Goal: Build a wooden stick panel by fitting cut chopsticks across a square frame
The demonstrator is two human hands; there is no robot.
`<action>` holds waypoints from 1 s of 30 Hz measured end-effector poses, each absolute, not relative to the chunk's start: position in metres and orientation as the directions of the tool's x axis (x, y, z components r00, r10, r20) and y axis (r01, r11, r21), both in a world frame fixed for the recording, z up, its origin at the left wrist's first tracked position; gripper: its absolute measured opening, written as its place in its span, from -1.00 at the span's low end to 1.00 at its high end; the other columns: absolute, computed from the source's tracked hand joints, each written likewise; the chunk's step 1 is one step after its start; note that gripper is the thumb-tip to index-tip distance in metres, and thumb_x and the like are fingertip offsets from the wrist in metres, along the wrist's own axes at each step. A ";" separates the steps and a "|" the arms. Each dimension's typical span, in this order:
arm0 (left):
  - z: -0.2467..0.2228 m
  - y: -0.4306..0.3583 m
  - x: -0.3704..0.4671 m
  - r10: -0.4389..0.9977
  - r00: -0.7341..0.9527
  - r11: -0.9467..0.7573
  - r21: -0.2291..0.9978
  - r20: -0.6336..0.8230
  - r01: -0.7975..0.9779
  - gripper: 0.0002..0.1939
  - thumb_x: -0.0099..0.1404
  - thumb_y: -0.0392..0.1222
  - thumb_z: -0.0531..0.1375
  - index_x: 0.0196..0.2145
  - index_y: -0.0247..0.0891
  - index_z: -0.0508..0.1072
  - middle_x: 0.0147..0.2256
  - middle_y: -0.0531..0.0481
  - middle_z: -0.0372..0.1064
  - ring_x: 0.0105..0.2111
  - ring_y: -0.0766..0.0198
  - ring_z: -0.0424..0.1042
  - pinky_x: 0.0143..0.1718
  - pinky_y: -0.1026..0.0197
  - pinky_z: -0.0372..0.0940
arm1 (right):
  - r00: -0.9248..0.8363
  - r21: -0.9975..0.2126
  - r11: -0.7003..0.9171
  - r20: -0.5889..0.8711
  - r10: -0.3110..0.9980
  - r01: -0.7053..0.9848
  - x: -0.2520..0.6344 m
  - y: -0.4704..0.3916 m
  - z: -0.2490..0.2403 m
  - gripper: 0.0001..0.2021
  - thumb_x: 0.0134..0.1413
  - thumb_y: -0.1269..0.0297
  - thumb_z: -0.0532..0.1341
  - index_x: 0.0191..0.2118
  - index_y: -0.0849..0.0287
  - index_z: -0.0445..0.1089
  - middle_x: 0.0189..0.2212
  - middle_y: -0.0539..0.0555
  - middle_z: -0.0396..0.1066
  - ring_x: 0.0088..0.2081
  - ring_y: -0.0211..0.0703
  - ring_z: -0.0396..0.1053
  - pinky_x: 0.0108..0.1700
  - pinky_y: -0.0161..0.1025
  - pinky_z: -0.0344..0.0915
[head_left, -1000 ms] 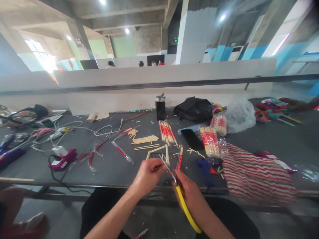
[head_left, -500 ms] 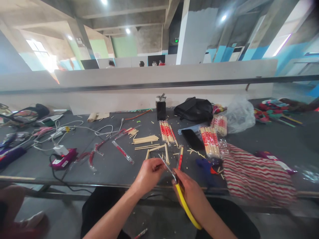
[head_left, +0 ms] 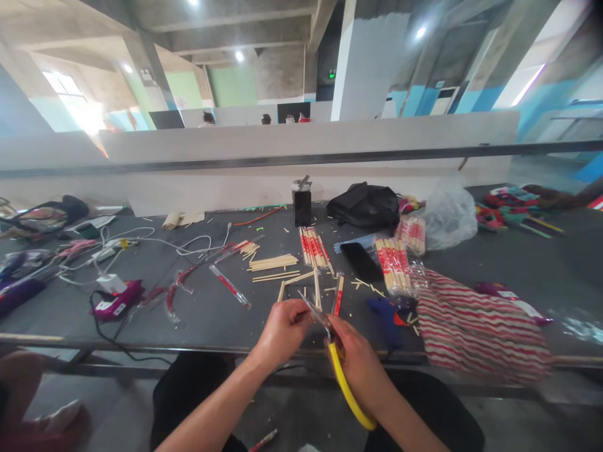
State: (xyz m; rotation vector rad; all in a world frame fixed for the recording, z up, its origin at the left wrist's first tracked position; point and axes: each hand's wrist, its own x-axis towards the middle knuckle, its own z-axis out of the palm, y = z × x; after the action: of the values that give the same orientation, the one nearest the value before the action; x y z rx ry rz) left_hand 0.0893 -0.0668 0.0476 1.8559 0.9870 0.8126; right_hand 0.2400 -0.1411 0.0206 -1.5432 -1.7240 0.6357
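Above the table's near edge, my right hand (head_left: 358,355) is closed around a pair of scissors (head_left: 345,392) with yellow handles. Their metal blades point up and to the left, toward the fingers of my left hand (head_left: 284,331). That hand is pinched closed close to the blades; whatever is between its fingertips is too small to make out. Just beyond the hands lie loose wooden sticks (head_left: 317,290) and a red-wrapped pair of chopsticks (head_left: 338,295). A pile of bare sticks (head_left: 273,262) rests farther left, beside several red-wrapped chopsticks (head_left: 313,247).
On the right are a phone (head_left: 362,262), bundled wrapped chopsticks (head_left: 394,267), a striped cloth (head_left: 480,333), a black bag (head_left: 363,206) and a clear plastic bag (head_left: 450,216). White cables (head_left: 193,247) and a purple packet (head_left: 117,301) lie left. Another person's leg (head_left: 23,376) shows at lower left.
The view has shifted slightly, so everything sits a little to the left. Both hands and the scissors keep nearly the same pose, with the blades still by the left fingertips.
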 end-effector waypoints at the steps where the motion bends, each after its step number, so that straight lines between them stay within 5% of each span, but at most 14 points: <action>1: 0.046 -0.066 0.090 0.870 0.469 -0.326 0.891 0.152 0.316 -0.72 0.22 -0.15 0.12 -0.52 -0.38 0.47 -0.59 0.09 0.16 -0.52 0.39 0.06 -0.50 0.35 -0.01 | -0.017 -0.765 0.163 0.195 0.981 0.623 0.240 -0.141 0.019 -0.55 -0.01 0.51 0.04 0.03 0.12 0.30 -0.22 0.11 0.41 -0.19 -0.09 0.38 -0.08 -0.17 0.31; 6: 0.044 -0.061 0.090 0.863 0.481 -0.352 0.868 0.156 0.351 -0.72 0.22 -0.16 0.11 -0.54 -0.37 0.45 -0.62 0.13 0.08 -0.54 0.41 0.02 -0.52 0.34 -0.06 | 0.024 -0.747 0.153 0.220 0.975 0.647 0.243 -0.142 0.013 -0.50 -0.05 0.54 0.05 0.05 0.10 0.33 -0.28 0.10 0.46 -0.25 -0.09 0.41 -0.13 -0.18 0.34; 21: 0.049 -0.068 0.096 0.844 0.507 -0.369 0.874 0.174 0.315 -0.75 0.22 -0.20 0.12 -0.48 -0.37 0.53 -0.56 0.04 0.33 -0.52 0.37 0.17 -0.47 0.34 0.08 | 0.008 -0.712 0.073 0.110 0.994 0.698 0.248 -0.146 0.020 -0.50 0.03 0.50 0.01 0.13 0.14 0.23 -0.26 0.11 0.39 -0.11 -0.07 0.36 -0.01 -0.14 0.27; 30: 0.050 -0.066 0.097 0.855 0.495 -0.364 0.860 0.156 0.358 -0.74 0.21 -0.21 0.10 -0.50 -0.38 0.50 -0.62 0.11 0.14 -0.54 0.40 0.05 -0.52 0.34 -0.05 | 0.008 -0.703 0.119 0.175 0.985 0.701 0.250 -0.140 0.007 -0.53 0.01 0.51 0.01 0.08 0.17 0.27 -0.26 0.13 0.39 -0.22 -0.09 0.39 -0.07 -0.15 0.32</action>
State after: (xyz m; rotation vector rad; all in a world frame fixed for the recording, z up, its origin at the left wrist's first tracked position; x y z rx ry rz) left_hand 0.0966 -0.0664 0.0496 1.9353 1.0013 0.7825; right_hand 0.2497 -0.1403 0.0071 -1.6423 -1.7543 0.5596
